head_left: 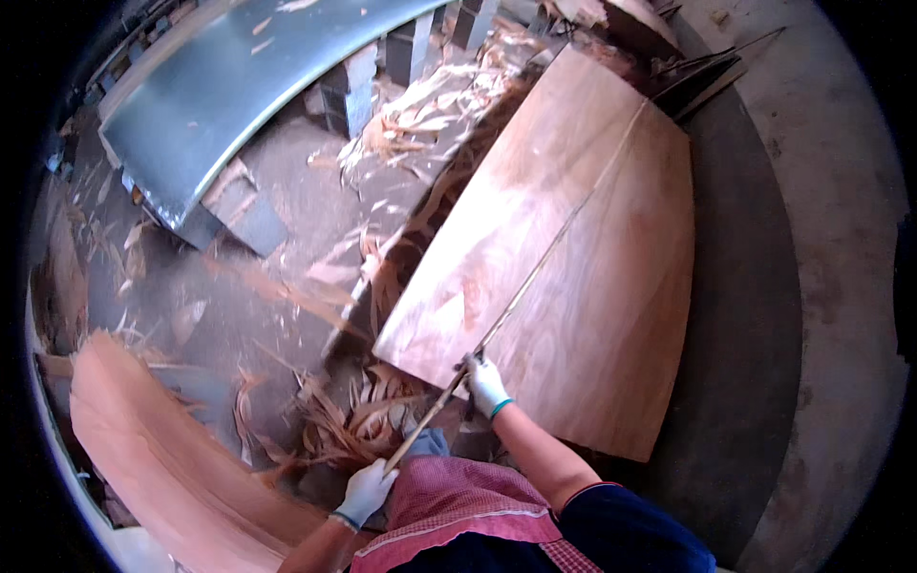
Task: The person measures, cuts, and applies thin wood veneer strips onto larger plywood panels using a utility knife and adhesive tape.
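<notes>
Both my hands, in white gloves, grip a long thin stick that slants up and away to the right. At its near end, my left hand (366, 493) is closed around it, close to my pink checked apron (458, 492). Farther along, my right hand (485, 384) is closed on the stick at the near left edge of a wood sheet. The stick's (535, 271) far part stretches across the sheet toward its far right corner; whether it touches the surface I cannot tell. Broad and reddish-brown, the wood sheet (611, 315) lies in front of me.
Pale reddish veneer sheets (162, 444) curve at lower left. Torn veneer scraps (358, 415) litter the floor beside the wood sheet. A bluish-grey panel (258, 81) rests on blocks (349, 91) at upper left. A dark strip (750, 315) runs along the right.
</notes>
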The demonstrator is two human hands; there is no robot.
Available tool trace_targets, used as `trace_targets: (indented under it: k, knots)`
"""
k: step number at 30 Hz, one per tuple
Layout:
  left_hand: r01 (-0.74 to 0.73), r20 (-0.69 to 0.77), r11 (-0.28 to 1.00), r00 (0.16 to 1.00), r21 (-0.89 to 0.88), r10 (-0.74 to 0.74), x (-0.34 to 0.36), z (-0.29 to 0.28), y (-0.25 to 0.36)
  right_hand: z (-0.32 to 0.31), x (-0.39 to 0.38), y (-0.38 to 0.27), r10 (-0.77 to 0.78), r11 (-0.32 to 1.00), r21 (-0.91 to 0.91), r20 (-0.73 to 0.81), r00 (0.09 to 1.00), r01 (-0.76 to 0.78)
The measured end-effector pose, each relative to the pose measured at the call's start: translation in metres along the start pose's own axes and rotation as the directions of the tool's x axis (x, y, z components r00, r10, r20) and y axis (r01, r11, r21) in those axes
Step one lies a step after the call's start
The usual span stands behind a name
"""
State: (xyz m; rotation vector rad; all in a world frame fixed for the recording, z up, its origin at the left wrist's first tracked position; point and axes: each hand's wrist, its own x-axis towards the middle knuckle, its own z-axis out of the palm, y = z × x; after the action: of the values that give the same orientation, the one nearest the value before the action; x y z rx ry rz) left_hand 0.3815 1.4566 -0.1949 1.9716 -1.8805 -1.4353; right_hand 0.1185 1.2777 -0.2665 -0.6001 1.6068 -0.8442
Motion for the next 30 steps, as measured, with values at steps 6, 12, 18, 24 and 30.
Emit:
trace_targets:
  k: [6, 12, 18, 24, 30]
  knots:
    - [0.035, -0.015, 0.999, 0.999, 0.016, -0.035, -0.024, -0.062, -0.064, 0.104, 0.026, 0.021, 0.024, 0.999, -0.051, 0.161, 0.987, -0.016]
    - [0.067, -0.157, 0.98, 0.987, 0.187, -0.038, -0.023, -0.144, -0.087, 0.171, 0.007, -0.037, 0.05, 0.996, 0.055, 0.222, 0.974, -0.064]
    - [0.043, -0.274, 0.87, 0.956, 0.491, 0.107, 0.001, -0.24, -0.103, 0.202, 0.002, -0.095, 0.115, 0.975, 0.14, 0.348, 0.93, -0.173]
    - [-0.012, -0.332, 0.864, 0.921, 0.503, 0.206, 0.029, -0.364, -0.114, 0.284, 0.035, -0.157, 0.034, 0.979, 0.184, 0.288, 0.957, -0.09]
    - [0.255, 0.002, 0.882, 0.961, -0.396, -0.277, 0.015, -0.426, -0.193, 0.326, 0.104, -0.241, -0.137, 0.969, 0.229, 0.188, 0.973, 0.092]
